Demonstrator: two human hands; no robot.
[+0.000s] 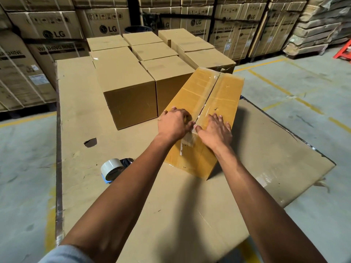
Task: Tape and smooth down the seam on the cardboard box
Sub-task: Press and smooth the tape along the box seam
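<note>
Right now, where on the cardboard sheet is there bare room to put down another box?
Bare cardboard sheet lies near the person, between the forearms, and right of the yellow box. A narrower strip runs left of the brown boxes. Crowded: the far end, and around the tape roll.

Flattened cardboard sheet (171, 205) is lying on the concrete floor (24, 168), serving as the work surface under both arms. Yellowish cardboard box (207, 103) is sitting directly on the sheet, under the left hand (175, 123) and right hand (216, 130), angled away to the right. Tape roll (111, 168) is lying on its side on the sheet, left of the left forearm, near a dark object partly hidden behind that arm. Group of plain closed cartons (129, 86) is standing on the sheet beyond the left hand, touching side by side. Dark torn hole (90, 142) is showing in the sheet left of the left hand.
</note>
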